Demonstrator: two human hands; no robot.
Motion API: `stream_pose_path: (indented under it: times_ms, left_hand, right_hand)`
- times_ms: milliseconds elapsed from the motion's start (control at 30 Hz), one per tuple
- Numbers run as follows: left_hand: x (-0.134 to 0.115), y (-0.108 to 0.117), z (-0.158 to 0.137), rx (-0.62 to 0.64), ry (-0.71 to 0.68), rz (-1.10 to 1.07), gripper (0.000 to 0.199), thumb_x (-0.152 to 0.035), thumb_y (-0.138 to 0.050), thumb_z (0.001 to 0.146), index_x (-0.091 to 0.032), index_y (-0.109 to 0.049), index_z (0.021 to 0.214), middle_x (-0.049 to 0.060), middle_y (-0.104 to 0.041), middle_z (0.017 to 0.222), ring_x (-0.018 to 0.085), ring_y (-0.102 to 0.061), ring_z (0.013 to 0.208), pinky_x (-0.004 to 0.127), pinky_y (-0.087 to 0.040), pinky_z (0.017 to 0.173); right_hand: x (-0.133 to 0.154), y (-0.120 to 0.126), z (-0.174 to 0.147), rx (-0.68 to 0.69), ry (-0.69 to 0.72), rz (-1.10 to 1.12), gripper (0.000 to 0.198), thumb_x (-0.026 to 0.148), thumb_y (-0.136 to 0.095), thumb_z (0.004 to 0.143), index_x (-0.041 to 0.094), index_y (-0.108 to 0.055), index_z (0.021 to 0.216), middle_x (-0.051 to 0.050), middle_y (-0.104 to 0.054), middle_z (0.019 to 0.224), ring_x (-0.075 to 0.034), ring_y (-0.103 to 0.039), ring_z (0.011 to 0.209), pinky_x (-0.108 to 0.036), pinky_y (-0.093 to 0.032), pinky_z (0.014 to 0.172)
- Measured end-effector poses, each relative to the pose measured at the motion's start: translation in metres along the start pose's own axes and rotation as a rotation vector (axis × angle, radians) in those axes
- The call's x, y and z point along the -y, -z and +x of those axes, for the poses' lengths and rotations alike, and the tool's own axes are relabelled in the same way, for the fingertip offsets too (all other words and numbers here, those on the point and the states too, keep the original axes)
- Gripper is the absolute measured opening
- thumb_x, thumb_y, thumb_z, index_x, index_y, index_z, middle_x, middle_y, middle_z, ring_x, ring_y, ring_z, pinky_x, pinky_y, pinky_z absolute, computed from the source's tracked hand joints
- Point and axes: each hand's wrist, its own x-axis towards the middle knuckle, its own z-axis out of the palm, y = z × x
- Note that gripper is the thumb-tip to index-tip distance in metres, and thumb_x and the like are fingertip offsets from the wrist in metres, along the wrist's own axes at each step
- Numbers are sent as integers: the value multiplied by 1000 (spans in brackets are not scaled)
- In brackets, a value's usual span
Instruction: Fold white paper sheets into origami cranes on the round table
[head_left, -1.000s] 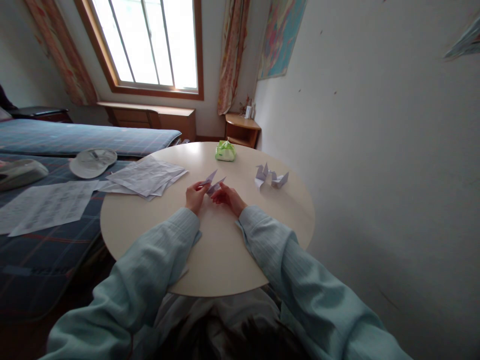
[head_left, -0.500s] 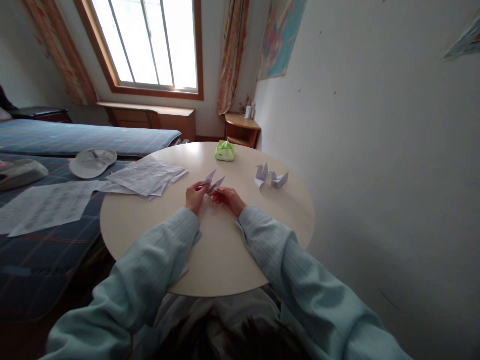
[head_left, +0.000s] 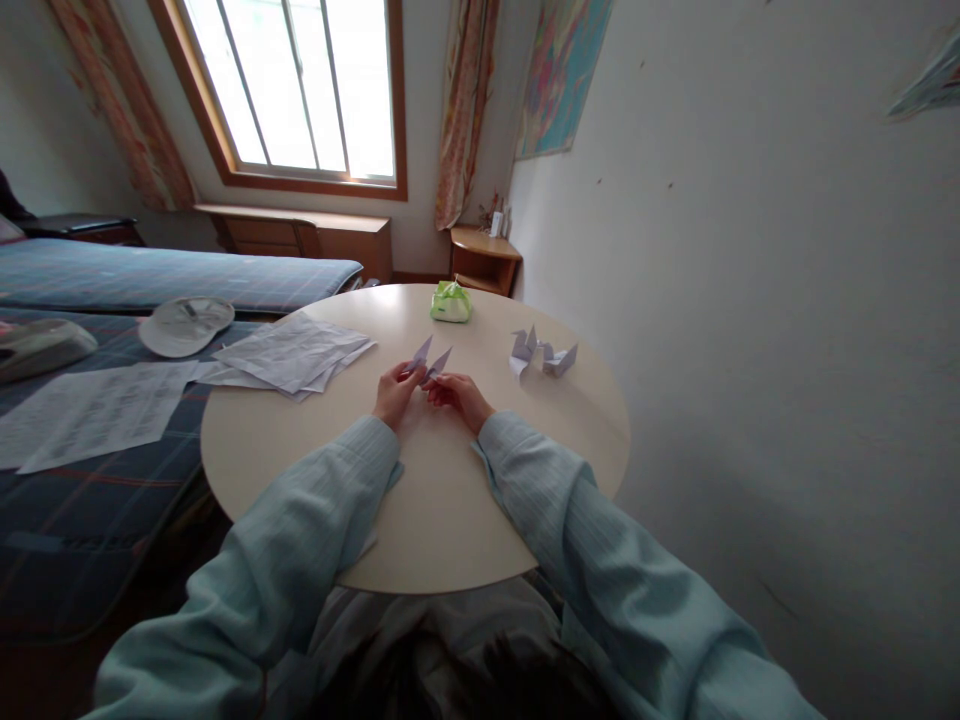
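Between my two hands is a piece of folded origami paper (head_left: pixel 438 366), pale purple, with two pointed tips standing up. My left hand (head_left: pixel 396 393) is closed on its left side, the fingers pinching the paper. From the right, my right hand (head_left: pixel 460 398) grips the lower part with bent fingers. Both hands are just above the round table (head_left: pixel 442 500), and their fingers hide the bottom of the folded paper. To the right, two folded paper cranes (head_left: pixel 523 350) (head_left: pixel 559 360) of the same pale purple stand close together on the tabletop.
A green tissue pack (head_left: pixel 451 302) lies near the table's far edge. Loose sheets of paper (head_left: pixel 296 352) overlap the table's left side. Beyond them a white cap (head_left: pixel 186 326) rests on the plaid bed (head_left: pixel 75 520). A white wall (head_left: pixel 750 350) runs along the right.
My left hand has shifted very slightly, and the folded paper has turned a little between my fingers. Both hands keep hold of it; the rest stays in place.
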Motion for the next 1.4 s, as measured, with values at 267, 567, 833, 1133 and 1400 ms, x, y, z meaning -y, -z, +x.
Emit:
stream_pose_path:
  times_ms: [267, 567, 833, 1133, 1400]
  left_hand:
    - [4, -3, 2, 30, -43, -1, 47, -33, -70, 52, -13, -59, 94, 5, -63, 85, 15, -56, 80, 27, -43, 75]
    - [3, -2, -1, 19, -75, 79, 44, -29, -69, 51, -15, -60, 92, 5, -63, 85, 15, -55, 78, 24, -43, 67]
    - [10, 1, 3, -21, -110, 126, 35, -29, -66, 53, -16, -63, 85, 3, -64, 78, 15, -56, 74, 24, -43, 64]
    - [10, 1, 3, -75, -133, 123, 30, -20, -64, 53, -16, -63, 83, 2, -62, 79, 14, -56, 73, 23, -44, 64]
    - [-2, 4, -2, -115, -255, 213, 21, -13, -59, 58, -19, -65, 77, 2, -59, 85, 14, -56, 78, 22, -44, 62]
  right_hand:
    - [-1, 3, 3, -133, 41, -2, 22, 29, -45, 65, 12, -58, 60, 0, -55, 49, -7, -46, 45, -22, -35, 51]
    - [-3, 6, 4, -185, 62, -26, 26, 35, -45, 67, 13, -58, 58, 0, -54, 48, -7, -45, 44, -21, -34, 49]
    - [1, 5, 4, -208, 27, -36, 53, 63, -42, 66, 14, -57, 57, -2, -54, 49, -8, -46, 45, -22, -35, 49]
    - [2, 3, 2, -201, -1, -45, 60, 69, -36, 65, 15, -55, 49, -3, -53, 47, -8, -44, 45, -23, -34, 50]
    - [2, 2, 3, -199, -42, -59, 66, 70, -31, 68, 14, -55, 45, -4, -52, 46, -8, -44, 44, -23, -32, 49]
